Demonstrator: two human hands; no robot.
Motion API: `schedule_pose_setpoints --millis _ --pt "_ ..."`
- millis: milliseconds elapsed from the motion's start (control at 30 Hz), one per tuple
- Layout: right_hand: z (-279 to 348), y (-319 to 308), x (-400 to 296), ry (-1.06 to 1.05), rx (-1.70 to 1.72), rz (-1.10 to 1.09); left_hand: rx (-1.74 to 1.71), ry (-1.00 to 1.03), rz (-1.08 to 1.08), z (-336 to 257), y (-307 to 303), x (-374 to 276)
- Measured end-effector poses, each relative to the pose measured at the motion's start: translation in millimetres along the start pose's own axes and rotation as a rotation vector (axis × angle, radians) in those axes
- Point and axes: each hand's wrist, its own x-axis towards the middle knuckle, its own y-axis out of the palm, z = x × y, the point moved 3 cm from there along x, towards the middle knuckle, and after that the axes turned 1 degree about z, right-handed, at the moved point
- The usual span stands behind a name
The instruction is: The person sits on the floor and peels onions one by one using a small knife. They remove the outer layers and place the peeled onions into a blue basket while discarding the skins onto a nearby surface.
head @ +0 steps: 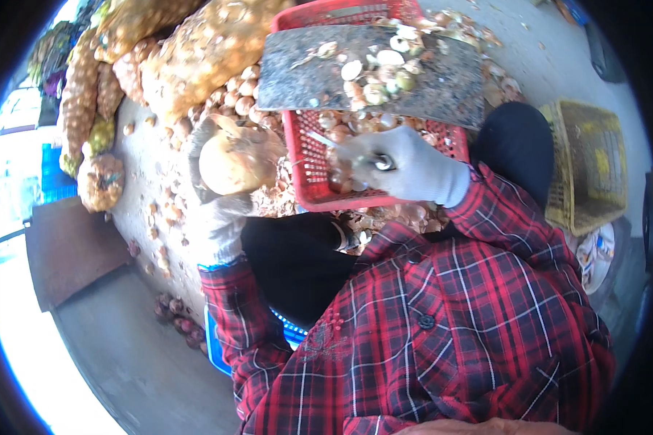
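My left hand (222,220), in a pale knitted glove, holds a large yellow onion (231,163) left of the red plastic crate. Loose dry skin sticks up from the onion's top. In its white glove, my right hand (413,166) grips a small knife (322,140) over the crate. The blade points left towards the onion, apart from it; most of the handle is hidden in the fist. Below the knife, the red crate (326,204) contains onions and skins. A dark board (299,70) lies across the crate, bearing onion trimmings and small peeled onions (375,93).
Mesh sacks of onions (201,54) and loose onions (245,103) lie at upper left. A yellow crate (590,163) stands at right. Red onions (182,323) and a blue crate (216,348) are at lower left. Peelings (413,216) litter the floor.
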Motion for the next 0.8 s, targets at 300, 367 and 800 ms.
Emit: schedule_pose_setpoints --millis 300,367,800 --pt "0.0 -8.7 -9.6 0.087 -0.227 0.038 -0.060 0.014 0.110 47.5 98.0 -3.1" --pt "-6.7 -7.2 -12.1 0.147 -0.246 0.065 -0.004 0.034 0.090 52.1 99.9 -2.9" --pt "-15.5 -1.1 -14.7 0.302 -0.252 0.149 0.072 0.163 0.147 71.4 86.2 6.5"
